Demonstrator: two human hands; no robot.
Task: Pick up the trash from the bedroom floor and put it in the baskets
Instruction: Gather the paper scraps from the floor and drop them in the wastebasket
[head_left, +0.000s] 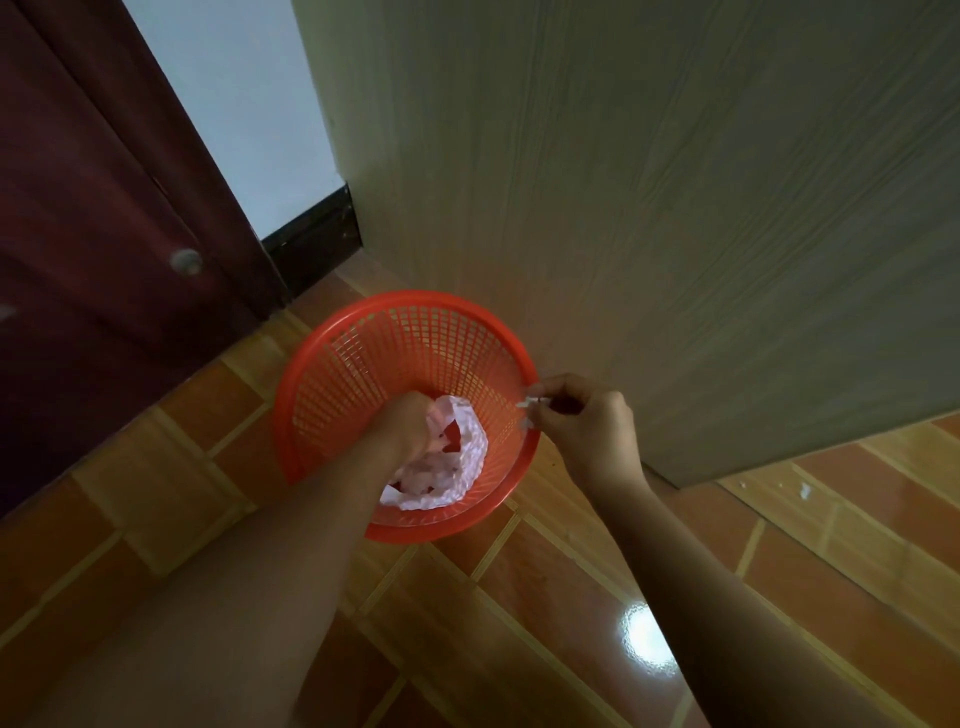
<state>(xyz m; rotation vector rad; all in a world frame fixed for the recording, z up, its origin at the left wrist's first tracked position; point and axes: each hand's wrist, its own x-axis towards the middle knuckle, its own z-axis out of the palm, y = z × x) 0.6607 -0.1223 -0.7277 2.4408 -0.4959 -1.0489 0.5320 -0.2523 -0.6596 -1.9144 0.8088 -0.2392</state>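
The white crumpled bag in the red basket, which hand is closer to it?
Left. The left hand is down inside the red basket, touching the white crumpled bag. The right hand is at the basket's rim, pinching a small white scrap.

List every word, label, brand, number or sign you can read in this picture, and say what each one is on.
None: no readable text shows anywhere in the view.
The red basket bears no label or brand.
The crumpled white plastic bag inside it shows no print.
The small white scrap pinched by the right hand is too small to tell.
The pale wood-grain panel and dark red door carry no signs.
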